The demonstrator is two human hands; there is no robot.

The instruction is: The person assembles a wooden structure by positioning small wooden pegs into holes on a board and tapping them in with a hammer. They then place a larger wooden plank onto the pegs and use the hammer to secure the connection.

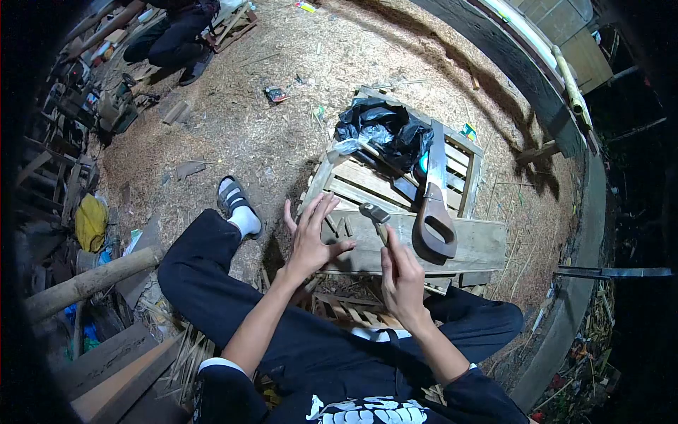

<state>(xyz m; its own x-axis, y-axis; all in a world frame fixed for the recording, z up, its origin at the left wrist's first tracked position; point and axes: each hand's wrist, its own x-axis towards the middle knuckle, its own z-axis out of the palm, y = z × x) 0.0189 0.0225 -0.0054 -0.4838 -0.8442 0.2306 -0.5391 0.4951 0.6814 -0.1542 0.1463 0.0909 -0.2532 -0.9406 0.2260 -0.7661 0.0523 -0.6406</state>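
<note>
At the frame's centre, the right hand (402, 283) has its fingers wrapped around a hammer (374, 213) above a wooden plank (480, 244). Left of it, the left hand (308, 244) spreads its fingers; a handsaw (436, 205) lies right of centre.

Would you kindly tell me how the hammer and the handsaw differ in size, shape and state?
The hammer is gripped in the right hand, while the handsaw lies with neither hand on it. The handsaw looks much longer than the visible part of the hammer. The hammer ends in a compact head, whereas the handsaw has a long, flat blade and a broad brown handle with an opening. Both have a metallic-looking working part.
</note>
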